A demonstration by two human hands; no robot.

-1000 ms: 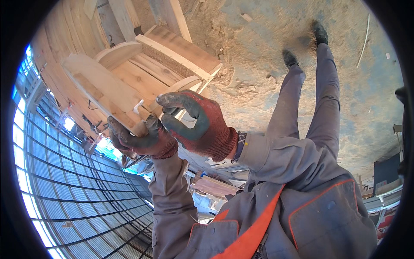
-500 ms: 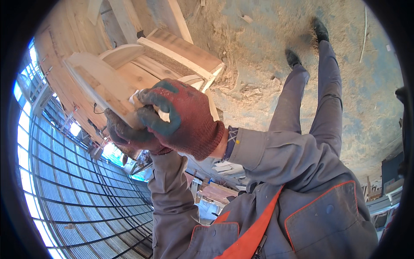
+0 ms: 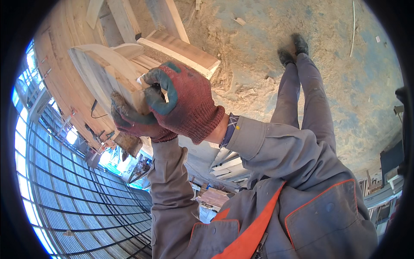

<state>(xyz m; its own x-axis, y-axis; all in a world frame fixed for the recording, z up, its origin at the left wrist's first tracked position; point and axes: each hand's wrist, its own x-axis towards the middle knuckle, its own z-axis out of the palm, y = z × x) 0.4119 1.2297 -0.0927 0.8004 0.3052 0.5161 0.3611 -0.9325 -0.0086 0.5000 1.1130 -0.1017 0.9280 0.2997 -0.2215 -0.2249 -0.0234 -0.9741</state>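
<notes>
A curved, pale wooden piece (image 3: 101, 69) is raised at the left, tilted so that its edge shows. My left hand (image 3: 136, 121), in a red glove with dark, dusty fingers, is closed round the near end of this piece. Just beside it my right hand (image 3: 185, 101), in a red glove with green fingertips, is bent into a pinch at the same end. Between the right thumb and fingers shows a small white bit (image 3: 140, 80), mostly hidden, of a kind I cannot make out.
Behind the piece is a wooden workbench (image 3: 56, 82) with a box-like wooden frame (image 3: 181, 54) and several boards. A dark cable (image 3: 97, 113) loops near the bench edge. Sawdust and scraps lie on the floor (image 3: 246, 56). A ribbed metal sheet wall (image 3: 86, 198) stands lower left.
The wooden piece has turned in my hands, showing more of its edge. Both hands have shifted slightly, still on its near end. My feet have come closer together.
</notes>
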